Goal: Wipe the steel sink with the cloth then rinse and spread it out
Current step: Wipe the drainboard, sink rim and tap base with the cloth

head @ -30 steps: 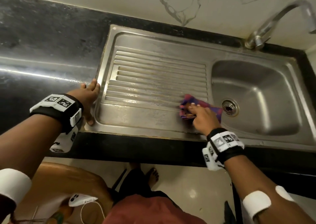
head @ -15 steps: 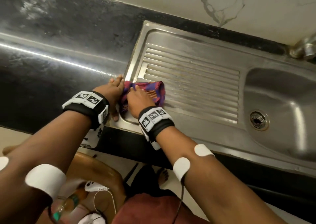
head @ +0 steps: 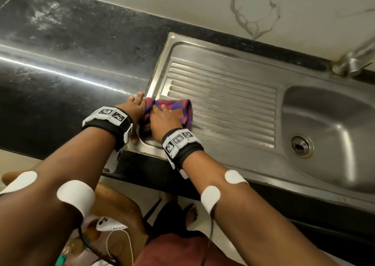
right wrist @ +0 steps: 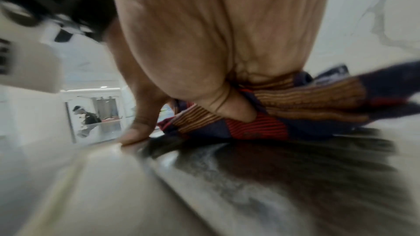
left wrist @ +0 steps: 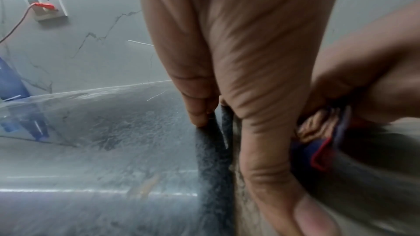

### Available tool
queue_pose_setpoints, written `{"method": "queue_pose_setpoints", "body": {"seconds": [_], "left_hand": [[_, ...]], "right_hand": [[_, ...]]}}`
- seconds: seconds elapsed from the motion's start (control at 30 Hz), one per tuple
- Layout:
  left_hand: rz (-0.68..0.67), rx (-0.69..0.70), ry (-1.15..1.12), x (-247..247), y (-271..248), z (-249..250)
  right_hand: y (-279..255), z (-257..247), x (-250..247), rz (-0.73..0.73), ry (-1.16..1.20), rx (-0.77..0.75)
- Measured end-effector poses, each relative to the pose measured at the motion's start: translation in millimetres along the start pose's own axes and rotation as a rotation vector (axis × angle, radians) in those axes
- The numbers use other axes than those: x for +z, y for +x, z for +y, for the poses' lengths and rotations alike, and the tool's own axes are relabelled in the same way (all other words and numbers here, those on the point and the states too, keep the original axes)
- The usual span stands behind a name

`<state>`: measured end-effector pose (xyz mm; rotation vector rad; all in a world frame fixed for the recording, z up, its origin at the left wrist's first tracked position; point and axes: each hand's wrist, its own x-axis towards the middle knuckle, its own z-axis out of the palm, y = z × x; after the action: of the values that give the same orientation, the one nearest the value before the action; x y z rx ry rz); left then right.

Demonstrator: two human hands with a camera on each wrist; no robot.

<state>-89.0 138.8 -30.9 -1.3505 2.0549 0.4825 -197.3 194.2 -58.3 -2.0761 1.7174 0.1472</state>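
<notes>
A bunched red, purple and orange striped cloth (head: 178, 111) (right wrist: 295, 109) (left wrist: 318, 143) lies on the near left corner of the steel sink's ribbed drainboard (head: 223, 95). My right hand (head: 162, 119) (right wrist: 227, 60) lies palm down on the cloth, with the thumb pressing into it. My left hand (head: 135, 108) (left wrist: 227, 78) rests beside it, fingers straight, across the sink's left rim (head: 154, 77) and the black counter. The sink basin (head: 334, 133) with its drain (head: 301, 145) is at the right.
Black granite counter (head: 71, 62) stretches left of the sink. The tap's base (head: 349, 62) stands at the back right against a marble wall. A wall socket with a red plug (left wrist: 45, 4) shows in the left wrist view. A wooden stool (head: 117, 207) stands below the counter edge.
My right hand swept the cloth from beside the basin leftward across the drainboard to its left end, next to my left hand, which stayed on the rim. The head view shifted left.
</notes>
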Motion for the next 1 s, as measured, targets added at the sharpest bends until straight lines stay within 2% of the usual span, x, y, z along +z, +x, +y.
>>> {"method": "queue_pose_setpoints", "body": {"seconds": [0.1,0.2,0.5,0.67,0.77,1.0], "left_hand": [[-0.007,-0.002,0.036,-2.2,0.6,1.9],[-0.023,-0.001,0.044,-1.7,1.5,1.4],[-0.028,0.038,0.095,-0.5,6.4,-8.1],[0.066,0.115,0.18,-11.6,14.5,-13.2],[0.056,0.123,0.155,-15.3,20.2,-15.6],[0.017,0.142,0.017,-12.7,25.7,-22.7]], "right_hand": [[-25.4,-0.4,12.5,-0.022,-0.037,-0.086],[-31.7,-1.5,19.7,-0.055,-0.02,-0.088],[12.6,0.1,-3.4,-0.076,-0.073,0.047],[45.6,12.4,-24.1,-0.045,-0.052,0.121],[59.3,19.1,-36.9,-0.08,-0.087,0.117],[22.5,22.3,-13.0,0.066,-0.129,0.011]]}}
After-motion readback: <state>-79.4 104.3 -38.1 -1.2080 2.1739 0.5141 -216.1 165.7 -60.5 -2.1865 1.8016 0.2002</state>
